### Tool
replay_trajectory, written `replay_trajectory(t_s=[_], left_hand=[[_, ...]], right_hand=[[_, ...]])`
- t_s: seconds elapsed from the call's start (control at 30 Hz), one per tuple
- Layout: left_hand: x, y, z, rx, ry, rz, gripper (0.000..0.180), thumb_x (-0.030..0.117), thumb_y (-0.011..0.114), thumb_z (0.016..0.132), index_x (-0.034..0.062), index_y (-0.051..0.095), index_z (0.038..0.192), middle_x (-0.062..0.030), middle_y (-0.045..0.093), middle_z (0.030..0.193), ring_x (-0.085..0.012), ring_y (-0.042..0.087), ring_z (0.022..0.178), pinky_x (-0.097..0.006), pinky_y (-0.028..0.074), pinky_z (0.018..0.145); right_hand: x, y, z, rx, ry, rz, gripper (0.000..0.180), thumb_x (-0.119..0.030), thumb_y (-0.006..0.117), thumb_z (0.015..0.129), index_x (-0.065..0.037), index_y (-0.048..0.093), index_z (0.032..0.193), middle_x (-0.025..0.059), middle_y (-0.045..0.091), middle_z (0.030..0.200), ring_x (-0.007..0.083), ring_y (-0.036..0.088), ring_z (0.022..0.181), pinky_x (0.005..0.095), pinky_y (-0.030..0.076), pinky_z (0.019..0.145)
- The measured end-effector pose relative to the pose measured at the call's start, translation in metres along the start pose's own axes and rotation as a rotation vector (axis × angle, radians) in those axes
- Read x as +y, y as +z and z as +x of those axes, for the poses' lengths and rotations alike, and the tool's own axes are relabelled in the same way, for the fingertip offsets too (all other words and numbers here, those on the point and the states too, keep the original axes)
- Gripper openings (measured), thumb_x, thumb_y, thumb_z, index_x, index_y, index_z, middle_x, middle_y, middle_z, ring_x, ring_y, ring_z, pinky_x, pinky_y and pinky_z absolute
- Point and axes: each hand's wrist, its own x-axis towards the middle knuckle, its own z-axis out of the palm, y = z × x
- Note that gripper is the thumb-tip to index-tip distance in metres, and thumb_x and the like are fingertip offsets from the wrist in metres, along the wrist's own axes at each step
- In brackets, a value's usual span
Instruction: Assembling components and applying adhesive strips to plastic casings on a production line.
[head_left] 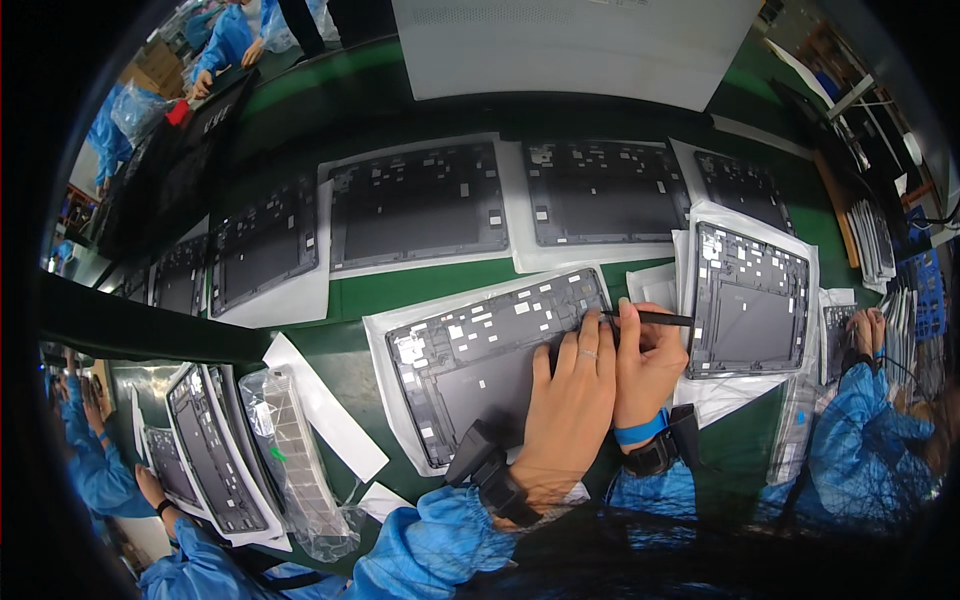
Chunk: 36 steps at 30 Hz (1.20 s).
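A dark grey tablet back shell (480, 350) lies on a white foam sheet (385, 345) in front of me. My left hand (570, 410) rests flat on the shell's right half, fingers together, holding it down. My right hand (648, 365) grips black tweezers (650, 318) and points their tip at the shell's upper right edge. Both wrists wear black bands, and the right one also has a blue strap. A stack of similar shells (750, 300) sits just right of my right hand.
More shells on white sheets (420, 205) lie in a row on the green belt (350, 385). A clear bag of small parts (295, 450) and shells (205, 445) lie at lower left. People in blue coats work on both sides. A white box (580, 45) stands behind.
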Motion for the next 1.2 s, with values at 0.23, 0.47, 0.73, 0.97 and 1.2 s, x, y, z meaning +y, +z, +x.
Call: replay_trajectory(t_s=[0.23,0.47,0.73,0.97,1.2], left_hand=[[-0.005,-0.005,-0.001,-0.01,0.02,-0.026,0.056,0.019,0.063,0.093,-0.0018,0.059,0.145,-0.0146,0.056,0.152,-0.0253,0.057,0.126,-0.043,0.043,0.11],[-0.006,-0.002,-0.002,-0.016,0.031,-0.038,0.057,0.018,0.064,0.093,-0.002,0.058,0.145,-0.0148,0.056,0.153,-0.025,0.056,0.127,-0.044,0.043,0.11],[-0.005,0.001,-0.004,-0.01,0.027,-0.029,0.054,0.018,0.063,0.094,-0.0014,0.06,0.144,-0.0147,0.057,0.153,-0.0251,0.057,0.127,-0.044,0.043,0.111],[-0.004,-0.002,-0.004,-0.006,0.027,-0.028,0.053,0.017,0.062,0.094,-0.0016,0.06,0.143,-0.015,0.057,0.153,-0.0256,0.057,0.127,-0.045,0.043,0.111],[0.002,0.002,-0.001,-0.008,0.025,-0.018,0.054,0.019,0.062,0.094,-0.0011,0.059,0.145,-0.0148,0.055,0.154,-0.0261,0.056,0.126,-0.047,0.043,0.109]], right_hand=[[0.01,0.002,0.002,0.02,-0.072,0.007,0.022,-0.017,0.078,0.1,0.003,0.071,0.103,0.0123,0.074,0.084,0.0171,0.073,0.074,0.0301,0.057,0.069],[0.013,0.002,0.003,0.023,-0.07,0.043,0.022,-0.017,0.079,0.099,0.004,0.071,0.104,0.0131,0.074,0.084,0.0173,0.073,0.074,0.0298,0.057,0.068],[0.013,0.004,0.002,0.028,-0.056,0.051,0.022,-0.016,0.079,0.099,0.004,0.071,0.103,0.0129,0.075,0.084,0.017,0.073,0.074,0.0296,0.058,0.068],[0.01,0.003,0.004,0.025,-0.064,0.065,0.021,-0.016,0.078,0.1,0.004,0.07,0.103,0.0122,0.075,0.083,0.0158,0.072,0.073,0.029,0.058,0.068],[0.011,0.0,0.006,0.021,-0.064,0.0,0.017,-0.012,0.076,0.102,0.003,0.07,0.106,0.0085,0.075,0.08,0.0112,0.071,0.074,0.0265,0.053,0.063]])
